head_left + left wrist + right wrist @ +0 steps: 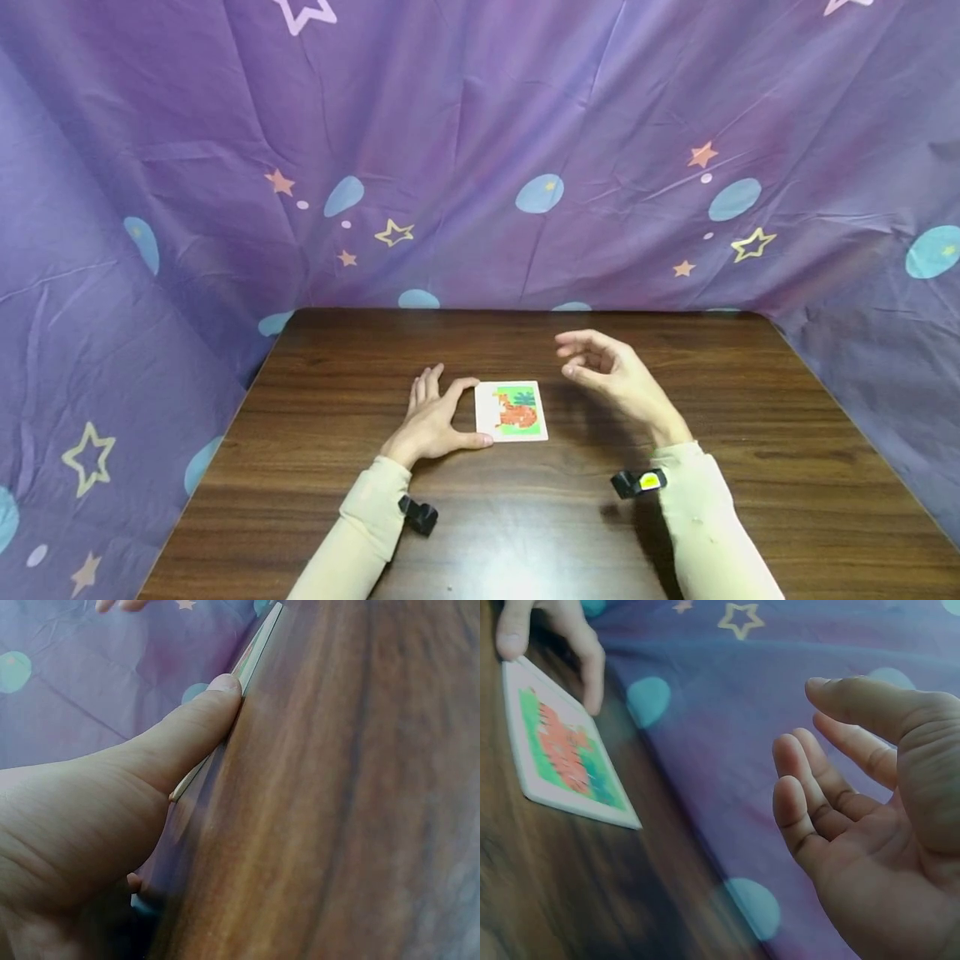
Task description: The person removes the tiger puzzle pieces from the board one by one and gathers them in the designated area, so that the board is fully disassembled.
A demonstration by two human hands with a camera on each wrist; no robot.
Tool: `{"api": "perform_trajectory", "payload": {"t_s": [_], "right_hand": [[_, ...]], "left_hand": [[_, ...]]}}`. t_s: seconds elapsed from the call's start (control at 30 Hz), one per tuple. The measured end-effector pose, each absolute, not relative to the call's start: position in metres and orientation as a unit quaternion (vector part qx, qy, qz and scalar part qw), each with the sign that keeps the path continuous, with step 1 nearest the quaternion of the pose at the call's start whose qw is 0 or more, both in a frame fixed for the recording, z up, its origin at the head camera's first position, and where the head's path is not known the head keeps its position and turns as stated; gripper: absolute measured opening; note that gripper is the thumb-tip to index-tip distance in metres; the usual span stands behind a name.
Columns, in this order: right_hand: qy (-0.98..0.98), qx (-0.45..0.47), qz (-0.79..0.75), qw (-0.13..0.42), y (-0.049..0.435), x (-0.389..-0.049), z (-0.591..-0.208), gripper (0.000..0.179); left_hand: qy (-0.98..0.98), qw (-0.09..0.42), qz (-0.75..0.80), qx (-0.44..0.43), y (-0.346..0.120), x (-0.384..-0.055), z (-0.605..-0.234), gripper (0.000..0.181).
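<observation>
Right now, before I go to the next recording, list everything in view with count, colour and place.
Picture tile: one, white-edged with orange-red figure on green, on the table between the hands
Table: one, dark brown wood grain, below the hands
Curtain: purple, behind and beside the table; panel count unclear
Stars: several, orange, yellow or whitish, printed on the curtain
Ovals: several, light blue, same place
Wrist devices: two, black, one at each wrist
Sleeves: two, cream, on the forearms
Left hand: one, bare, thumb and forefinger gripping the tile's edges
Right hand: one, bare, above the table, holding nothing
</observation>
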State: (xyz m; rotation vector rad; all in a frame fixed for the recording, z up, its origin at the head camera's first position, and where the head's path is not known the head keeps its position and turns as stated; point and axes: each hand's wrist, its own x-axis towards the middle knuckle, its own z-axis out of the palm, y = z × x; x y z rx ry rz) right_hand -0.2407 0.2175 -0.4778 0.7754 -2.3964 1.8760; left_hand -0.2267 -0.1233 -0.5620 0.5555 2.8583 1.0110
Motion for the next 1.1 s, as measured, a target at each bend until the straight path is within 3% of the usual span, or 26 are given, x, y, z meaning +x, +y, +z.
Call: {"api": "perform_trajectory", "payload": {"t_s": [0.27,0.83,1.1], "right_hand": [[-0.757,0.225,0.610,-0.058,0.192,-0.244,-0.494,0.046],[-0.753,0.247,0.599,-0.113,0.159,-0.247,-0.534,0.042],[-0.761,0.235,0.594,-0.112,0.158,-0.247,-0.540,0.040]], "left_hand": [[0.928,0.028,0.325,0.179,-0.122,-0.227,-0.563,0.106],[0.929,0.036,0.324,0.177,-0.123,-0.226,-0.562,0.104],[0.927,0.031,0.327,0.180,-0.122,-0.226,-0.561,0.104]]}}
